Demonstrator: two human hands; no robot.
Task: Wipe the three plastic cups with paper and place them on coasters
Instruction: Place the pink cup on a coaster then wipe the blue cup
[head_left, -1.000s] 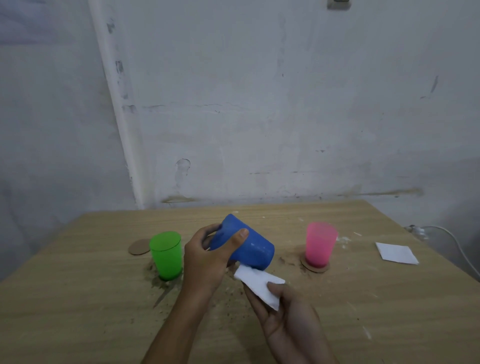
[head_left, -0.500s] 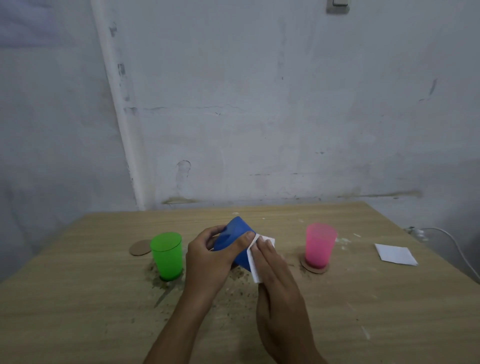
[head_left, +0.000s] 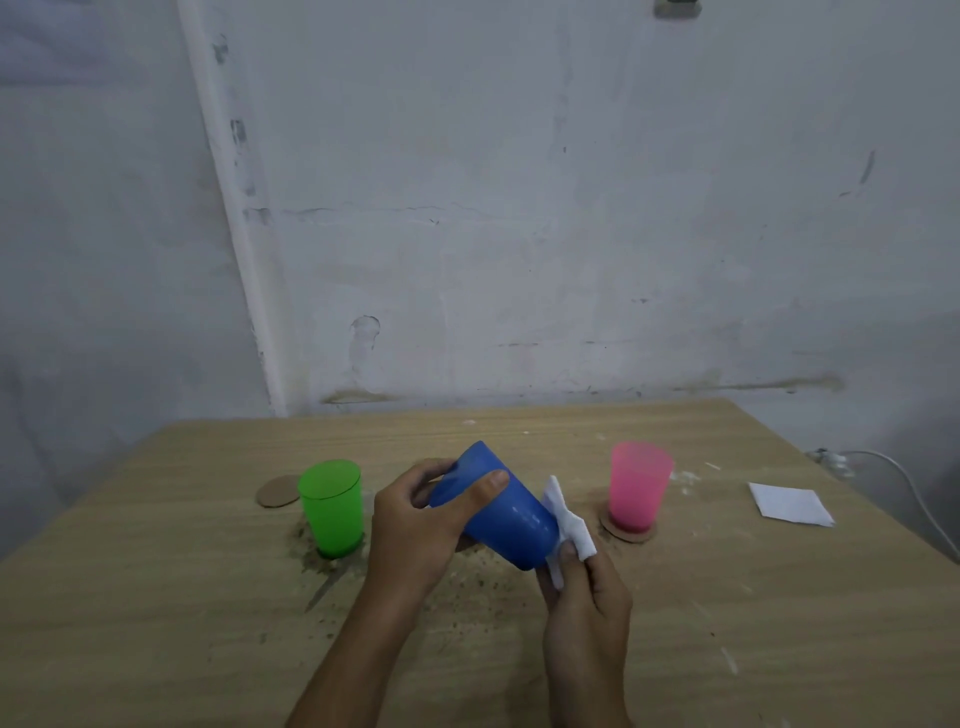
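Hands first, nearest the camera. The right hand (head_left: 587, 618) comes up from 6 o'clock with its fingers curled round a crumpled white paper (head_left: 566, 525), pinching it against the lower end of the blue cup (head_left: 506, 512). The left hand (head_left: 415, 525), at about 9 o'clock of that cup, grips it with the thumb laid over the upper side and the fingers wrapped behind the narrower end. The blue cup is held off the wooden table (head_left: 156, 623), tilted on its side, one end pointing to about 11 o'clock and the other to about 5 o'clock.

Brown crumbs and dirt (head_left: 467, 587) lie scattered on the table below the cup. Farther off, at 9 o'clock of the hands, the green cup (head_left: 331, 506) stands with its wide end up, directly on the dirty wood; a bare round coaster (head_left: 278, 491) lies just beside it at 10 o'clock. At 3 o'clock of the blue cup the pink cup (head_left: 638, 493) stands on a second coaster (head_left: 628, 532). Well apart toward 3 o'clock lies a folded white sheet (head_left: 789, 504). A white cable (head_left: 909, 488) runs down past the table's right edge.
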